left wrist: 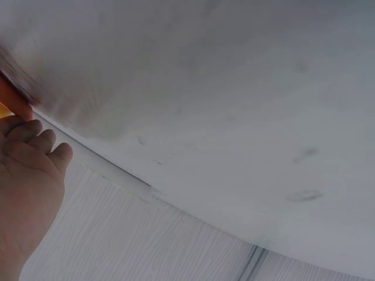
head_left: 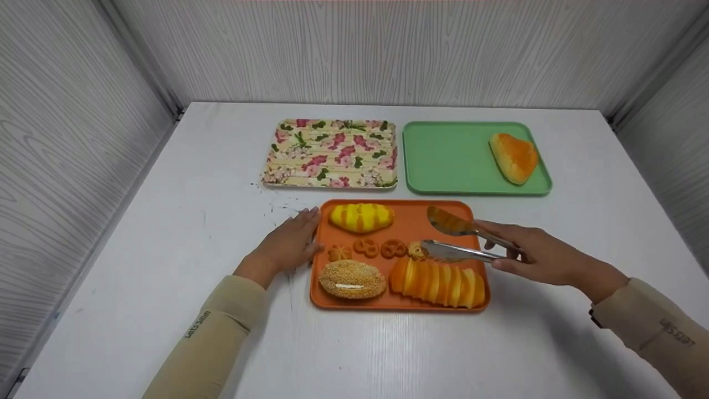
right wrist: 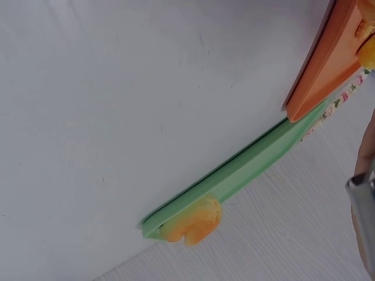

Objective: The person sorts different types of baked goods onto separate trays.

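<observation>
My right hand (head_left: 545,257) holds metal tongs (head_left: 471,254), whose two arms spread apart over the right half of the orange tray (head_left: 410,209). One tong tip is close over a small flower-shaped cookie (head_left: 415,249). At the tray's left rim rests my left hand (head_left: 285,244), its fingers fairly straight along the edge. On this tray lie a yellow striped bread (head_left: 361,217), pretzel cookies (head_left: 393,248), another flower-shaped cookie (head_left: 340,253), a sesame-coated bun (head_left: 352,277) and a sliced loaf (head_left: 437,282). In the right wrist view, only part of the tongs (right wrist: 368,205) shows at the right edge.
Behind the orange tray, a floral tray (head_left: 332,154) stands at left and a green tray (head_left: 448,158) at right. A golden bun (head_left: 514,158) sits on the green tray's right side. Pale wood-grain panels (head_left: 365,52) enclose the white table (head_left: 166,233).
</observation>
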Tool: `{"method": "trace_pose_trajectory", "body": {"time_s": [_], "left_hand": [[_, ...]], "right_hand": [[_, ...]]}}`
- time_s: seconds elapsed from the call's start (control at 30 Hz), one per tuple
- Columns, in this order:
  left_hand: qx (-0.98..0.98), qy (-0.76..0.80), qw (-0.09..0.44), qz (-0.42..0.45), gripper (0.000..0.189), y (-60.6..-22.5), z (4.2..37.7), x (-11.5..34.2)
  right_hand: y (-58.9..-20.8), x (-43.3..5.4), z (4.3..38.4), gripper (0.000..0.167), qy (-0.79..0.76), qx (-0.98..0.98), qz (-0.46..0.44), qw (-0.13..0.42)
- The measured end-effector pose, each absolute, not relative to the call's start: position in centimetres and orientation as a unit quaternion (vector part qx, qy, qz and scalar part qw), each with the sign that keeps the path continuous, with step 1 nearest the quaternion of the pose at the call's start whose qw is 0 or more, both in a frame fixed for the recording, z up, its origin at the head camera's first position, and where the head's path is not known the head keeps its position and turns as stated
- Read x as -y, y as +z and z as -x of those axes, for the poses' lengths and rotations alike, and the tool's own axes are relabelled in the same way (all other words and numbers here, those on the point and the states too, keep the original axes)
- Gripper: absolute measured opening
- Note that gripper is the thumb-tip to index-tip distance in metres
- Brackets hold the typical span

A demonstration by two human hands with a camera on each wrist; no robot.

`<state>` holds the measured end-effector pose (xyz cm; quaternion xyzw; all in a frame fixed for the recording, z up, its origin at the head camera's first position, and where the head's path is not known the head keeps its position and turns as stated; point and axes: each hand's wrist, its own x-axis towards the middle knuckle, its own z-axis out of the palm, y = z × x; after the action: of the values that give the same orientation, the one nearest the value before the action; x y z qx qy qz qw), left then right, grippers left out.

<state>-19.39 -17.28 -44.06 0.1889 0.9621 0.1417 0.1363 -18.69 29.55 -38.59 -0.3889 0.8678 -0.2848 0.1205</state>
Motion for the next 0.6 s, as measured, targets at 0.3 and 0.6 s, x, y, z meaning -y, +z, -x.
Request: {"method": "trace_pose_trajectory", "body": {"time_s": [0.3, 0.6], "left_hand": [[-0.963, 0.141, 0.134, -0.188, 0.071, -43.87, 19.3, 17.17], [-0.963, 0.142, 0.133, -0.186, 0.07, -43.86, 19.31, 17.14]], "right_hand": [[-38.51, -29.43, 17.85, 0.064, -0.262, -0.851, 0.429, 0.152], [-38.64, -29.5, 17.57, 0.065, -0.266, -0.835, 0.453, 0.166]]}}
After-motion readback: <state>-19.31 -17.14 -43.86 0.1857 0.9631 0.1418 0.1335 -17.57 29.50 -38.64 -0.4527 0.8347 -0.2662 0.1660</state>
